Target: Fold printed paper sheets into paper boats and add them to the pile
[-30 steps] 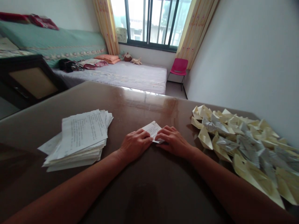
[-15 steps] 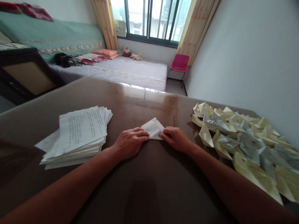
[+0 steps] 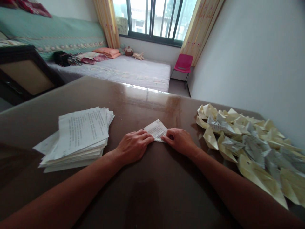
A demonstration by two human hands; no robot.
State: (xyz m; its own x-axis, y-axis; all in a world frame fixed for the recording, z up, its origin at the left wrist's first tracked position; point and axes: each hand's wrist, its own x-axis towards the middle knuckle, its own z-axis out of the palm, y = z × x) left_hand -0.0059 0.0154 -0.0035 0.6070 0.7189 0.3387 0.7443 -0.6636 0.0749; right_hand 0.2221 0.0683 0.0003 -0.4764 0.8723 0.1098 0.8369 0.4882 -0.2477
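A small folded sheet of printed paper (image 3: 156, 128) lies on the brown table (image 3: 145, 105) between my two hands, one pointed corner facing away from me. My left hand (image 3: 133, 144) grips its left lower edge, fingers together and pressing the paper to the tabletop. On the right corner, my right hand (image 3: 180, 140) has its fingers curled in and its thumb on the paper. To the left sits a stack of printed sheets (image 3: 82, 133), its edges uneven. Many folded paper boats (image 3: 210, 139), cream and printed white, crowd the right side beyond my right forearm.
Past the table's far edge is a bed (image 3: 143, 71) with orange pillows (image 3: 108, 52) and soft toys. A pink chair (image 3: 183, 63) stands below the window by the right wall (image 3: 250, 54). A dark cabinet (image 3: 28, 74) is at the left.
My right hand has drawn outward from the paper's middle to its right corner, its fingers curling in. More of the paper shows. My left hand stays at the left edge. The view tilts slightly downward.
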